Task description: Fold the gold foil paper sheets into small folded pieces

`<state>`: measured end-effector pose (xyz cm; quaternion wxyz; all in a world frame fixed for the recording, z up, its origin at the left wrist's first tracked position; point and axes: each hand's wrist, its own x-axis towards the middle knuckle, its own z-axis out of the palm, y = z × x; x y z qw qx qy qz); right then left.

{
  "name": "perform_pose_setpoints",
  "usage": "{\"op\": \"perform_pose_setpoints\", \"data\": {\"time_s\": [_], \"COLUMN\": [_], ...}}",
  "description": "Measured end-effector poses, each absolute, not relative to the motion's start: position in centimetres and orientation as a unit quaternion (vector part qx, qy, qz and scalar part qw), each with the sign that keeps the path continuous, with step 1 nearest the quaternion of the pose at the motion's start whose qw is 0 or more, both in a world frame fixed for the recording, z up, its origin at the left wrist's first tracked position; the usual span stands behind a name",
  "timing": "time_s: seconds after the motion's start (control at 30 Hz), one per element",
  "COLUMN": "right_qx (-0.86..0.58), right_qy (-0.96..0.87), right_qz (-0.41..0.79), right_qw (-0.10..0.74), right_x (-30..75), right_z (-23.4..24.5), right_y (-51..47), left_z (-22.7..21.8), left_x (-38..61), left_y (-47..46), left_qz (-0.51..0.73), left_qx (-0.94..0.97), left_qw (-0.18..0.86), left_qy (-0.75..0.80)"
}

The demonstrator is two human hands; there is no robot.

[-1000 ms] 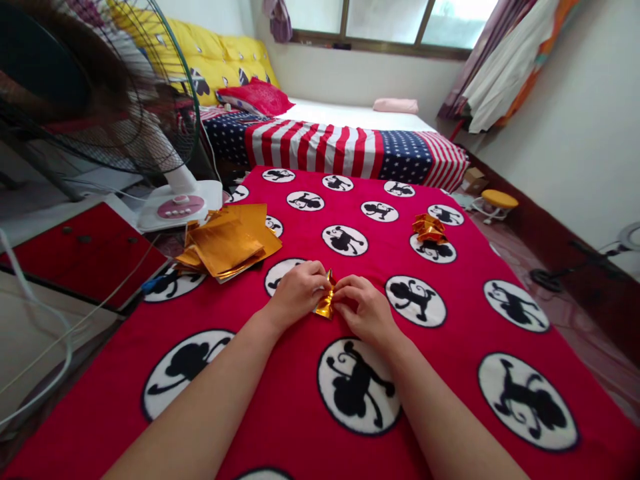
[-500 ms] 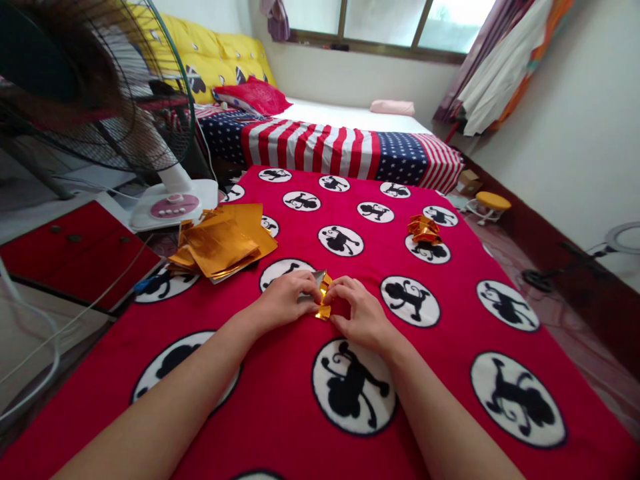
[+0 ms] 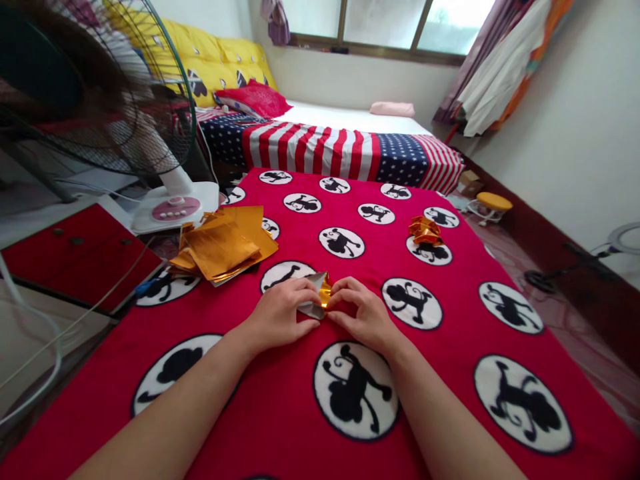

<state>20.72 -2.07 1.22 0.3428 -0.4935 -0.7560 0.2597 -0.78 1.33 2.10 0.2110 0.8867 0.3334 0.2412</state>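
Both hands meet over a small piece of gold paper (image 3: 318, 296) that lies on the red blanket (image 3: 460, 347), near its middle and just ahead of the person. The left hand (image 3: 280, 313) pins the silvery underside of the piece with fingers and thumb closed on it. The right hand (image 3: 363, 312) pinches the gold edge from the other side, its grip narrow and tight on the fold. The two sets of fingertips almost touch.

The work in hand looks like creasing a fold in thin foil paper. To do it well, it seems best to keep the left hand pressing the piece flat so it cannot slide on the soft blanket, and to let the right thumb run along the fold line in one firm stroke. Foil of this kind probably holds every dent, so a crooked crease would be hard to undo. The soft cloth gives little backing, so firm pressure between the fingers likely helps more than pressing down.

The blanket, printed with black monkeys in white circles, covers the whole table. A loose stack of gold sheets (image 3: 225, 243) lies at its left edge, and a small heap of folded gold pieces (image 3: 425, 230) sits further off to the right. A standing fan (image 3: 173, 207) is at the left beside a red cabinet (image 3: 70, 250). Beyond is a bed (image 3: 325, 147) with a stars-and-stripes cover, a window (image 3: 390, 20) and curtains (image 3: 505, 60).
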Motion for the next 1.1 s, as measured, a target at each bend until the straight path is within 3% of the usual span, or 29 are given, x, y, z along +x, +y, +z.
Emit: {"op": "perform_pose_setpoints", "data": {"time_s": [0.57, 0.77, 1.1], "right_qx": [-0.454, -0.443, -0.539], "right_qy": [-0.778, -0.784, -0.756], "right_qz": [0.236, 0.238, 0.196], "right_qw": [0.365, 0.362, 0.314], "right_x": [21.1, 21.2, 20.2], "right_z": [-0.1, 0.0, 0.6], "right_y": [-1.9, -1.9, -2.0], "left_z": [1.3, 0.9, 0.9], "left_x": [-0.2, -0.4, -1.3], "left_y": [0.7, 0.9, 1.5], "left_qz": [0.260, 0.275, 0.254], "left_qx": [0.930, 0.927, 0.909], "left_qw": [-0.012, -0.001, 0.124], "left_qy": [0.258, 0.255, 0.305]}}
